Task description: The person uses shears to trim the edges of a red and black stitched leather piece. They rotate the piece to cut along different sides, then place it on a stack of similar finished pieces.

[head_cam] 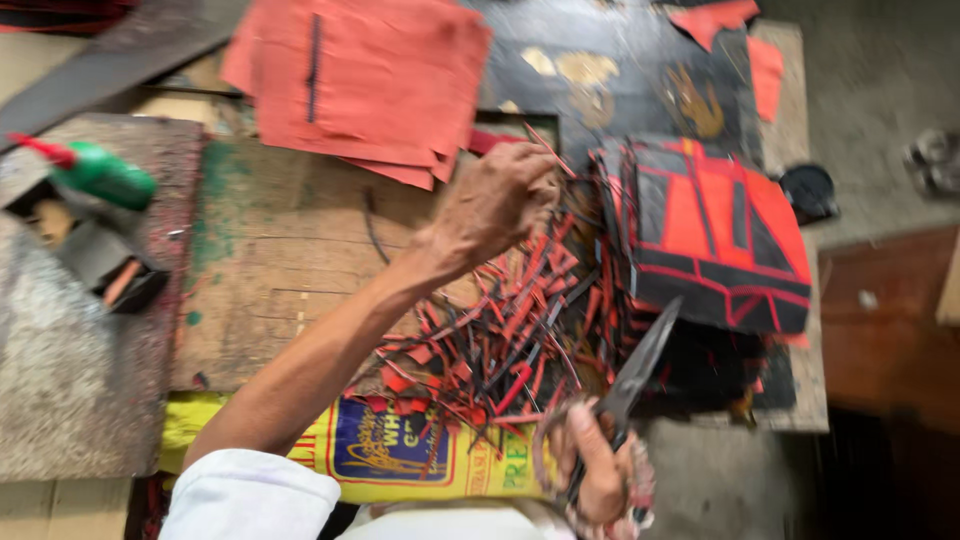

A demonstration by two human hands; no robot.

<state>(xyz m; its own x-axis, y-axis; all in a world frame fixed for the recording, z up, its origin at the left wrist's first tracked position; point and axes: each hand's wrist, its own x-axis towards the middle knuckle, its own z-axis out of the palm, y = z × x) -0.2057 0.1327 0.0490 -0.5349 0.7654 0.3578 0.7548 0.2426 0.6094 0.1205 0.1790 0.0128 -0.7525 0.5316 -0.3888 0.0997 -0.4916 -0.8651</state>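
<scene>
My left hand [495, 205] pinched a thin strip [548, 150] over the scraps [490, 340], beside the stack [715, 235] of red-black pieces. My right hand [595, 475] gripped the scissors [630, 385], blades nearly shut. The strip seemed light and floppy; holding its end suited best.

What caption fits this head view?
Left hand reaches into red and black offcuts beside a stack of cut pieces; right hand holds scissors.

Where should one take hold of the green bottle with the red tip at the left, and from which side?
Probably around the wide green body of the green bottle, coming from above. It lies on its side with the thin red tip pointing to the upper left, and the body is the thickest part and lies free on top.
</scene>
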